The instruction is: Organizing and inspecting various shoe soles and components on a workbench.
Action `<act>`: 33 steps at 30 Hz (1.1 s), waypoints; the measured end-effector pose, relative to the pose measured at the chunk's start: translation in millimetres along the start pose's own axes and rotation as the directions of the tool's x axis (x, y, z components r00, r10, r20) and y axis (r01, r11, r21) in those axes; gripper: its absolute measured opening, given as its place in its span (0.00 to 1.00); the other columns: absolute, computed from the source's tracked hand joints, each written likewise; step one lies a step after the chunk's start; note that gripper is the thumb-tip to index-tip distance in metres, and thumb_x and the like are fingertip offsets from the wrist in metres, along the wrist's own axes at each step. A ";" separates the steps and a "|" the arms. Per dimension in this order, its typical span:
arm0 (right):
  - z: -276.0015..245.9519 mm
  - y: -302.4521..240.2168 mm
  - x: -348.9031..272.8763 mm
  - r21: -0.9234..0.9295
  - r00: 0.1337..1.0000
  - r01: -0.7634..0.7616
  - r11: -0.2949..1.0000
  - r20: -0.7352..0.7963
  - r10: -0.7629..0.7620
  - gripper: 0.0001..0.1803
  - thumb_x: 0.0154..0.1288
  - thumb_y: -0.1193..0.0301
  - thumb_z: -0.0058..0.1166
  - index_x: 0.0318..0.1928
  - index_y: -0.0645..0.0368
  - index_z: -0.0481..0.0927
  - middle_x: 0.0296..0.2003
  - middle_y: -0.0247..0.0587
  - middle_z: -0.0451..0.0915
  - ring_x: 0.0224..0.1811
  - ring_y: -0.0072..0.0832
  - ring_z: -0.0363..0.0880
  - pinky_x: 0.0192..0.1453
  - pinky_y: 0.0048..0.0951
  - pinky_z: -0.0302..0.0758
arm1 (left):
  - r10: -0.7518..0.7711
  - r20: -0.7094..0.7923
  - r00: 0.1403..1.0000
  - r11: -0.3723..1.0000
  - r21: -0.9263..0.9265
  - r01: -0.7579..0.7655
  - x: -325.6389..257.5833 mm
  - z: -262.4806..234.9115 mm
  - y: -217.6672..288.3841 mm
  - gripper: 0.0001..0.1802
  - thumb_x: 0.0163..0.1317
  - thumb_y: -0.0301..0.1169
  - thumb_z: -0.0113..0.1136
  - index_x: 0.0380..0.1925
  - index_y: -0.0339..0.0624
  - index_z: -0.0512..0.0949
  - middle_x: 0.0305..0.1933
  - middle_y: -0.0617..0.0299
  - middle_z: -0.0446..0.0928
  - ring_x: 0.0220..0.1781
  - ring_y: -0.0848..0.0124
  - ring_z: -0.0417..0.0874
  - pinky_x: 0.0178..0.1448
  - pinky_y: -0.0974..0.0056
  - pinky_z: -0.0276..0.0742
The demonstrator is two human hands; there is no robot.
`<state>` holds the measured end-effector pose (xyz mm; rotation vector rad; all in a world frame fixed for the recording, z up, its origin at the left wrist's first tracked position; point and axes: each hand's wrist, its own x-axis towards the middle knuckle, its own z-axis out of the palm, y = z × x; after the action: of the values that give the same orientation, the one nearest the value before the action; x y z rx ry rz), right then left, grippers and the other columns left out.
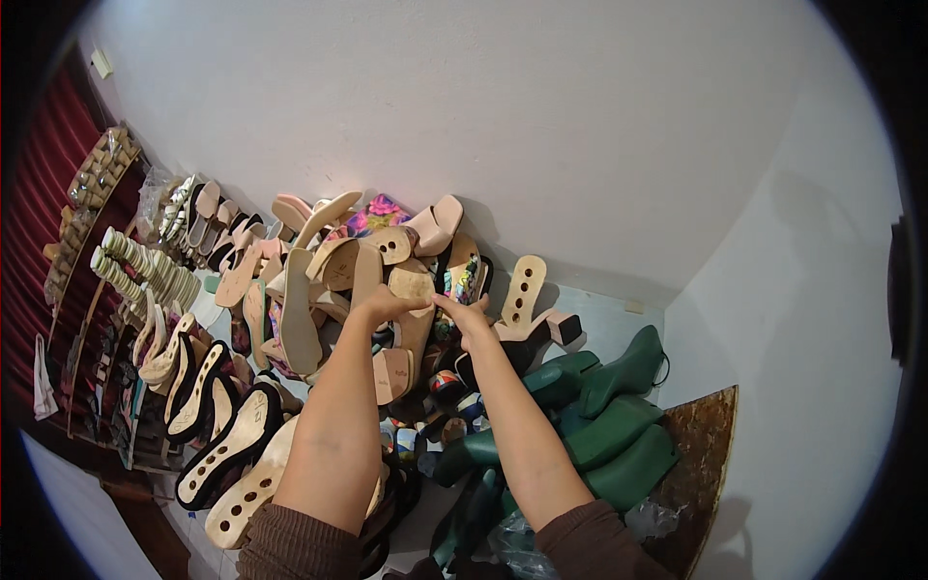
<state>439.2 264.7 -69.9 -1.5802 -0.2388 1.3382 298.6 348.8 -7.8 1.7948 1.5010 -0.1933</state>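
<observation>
Both forearms reach up from the lower edge into a heap of shoe parts against a white wall. My left hand (383, 307) and my right hand (468, 317) meet on a tan shoe sole (416, 307) in the middle of the pile, fingers curled on its upper edge. Around it lie pale pink and beige soles and heeled sandal bottoms (329, 261), some with round holes (523, 285). A floral-patterned piece (375, 215) lies at the back.
Dark green shoe lasts (619, 425) pile up to the right of my right arm. Black-edged perforated soles (227, 449) lie at lower left. Rows of white heels and soles (145, 266) line racks on the left. A brown board (701, 464) leans at lower right.
</observation>
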 end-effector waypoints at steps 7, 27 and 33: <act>-5.5 16.3 21.3 0.032 1.000 0.018 0.999 0.019 -0.018 0.67 0.33 0.50 0.72 0.65 0.59 0.37 0.62 0.59 0.45 0.66 0.48 0.47 0.62 0.56 0.54 | 0.057 -0.288 0.956 0.974 -0.194 -0.117 16.6 16.8 -1.8 0.35 0.36 0.42 0.74 0.43 0.30 0.74 0.41 0.54 0.77 0.40 0.67 0.78 0.44 0.64 0.73; -40.4 -26.4 -6.7 0.370 0.955 -0.026 0.929 0.283 -0.086 0.20 0.39 0.70 0.65 0.36 0.64 0.76 0.29 0.44 0.78 0.32 0.34 0.78 0.41 0.37 0.73 | 0.107 -0.001 0.994 0.829 -0.552 -0.090 -12.8 8.8 15.9 0.40 0.38 0.39 0.73 0.50 0.34 0.66 0.47 0.54 0.73 0.46 0.65 0.76 0.48 0.60 0.73; -95.0 -63.2 -32.5 -0.004 0.942 0.327 0.945 0.081 -0.325 0.46 0.45 0.59 0.63 0.60 0.67 0.52 0.47 0.51 0.70 0.45 0.34 0.75 0.47 0.36 0.74 | 0.299 0.254 0.920 0.845 -0.518 -0.132 -36.7 30.1 64.5 0.45 0.36 0.47 0.72 0.51 0.32 0.65 0.50 0.55 0.72 0.47 0.67 0.76 0.49 0.62 0.73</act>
<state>532.8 219.8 -12.6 -1.4291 -0.5396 1.1412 355.8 300.9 21.5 1.4164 0.9840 0.0124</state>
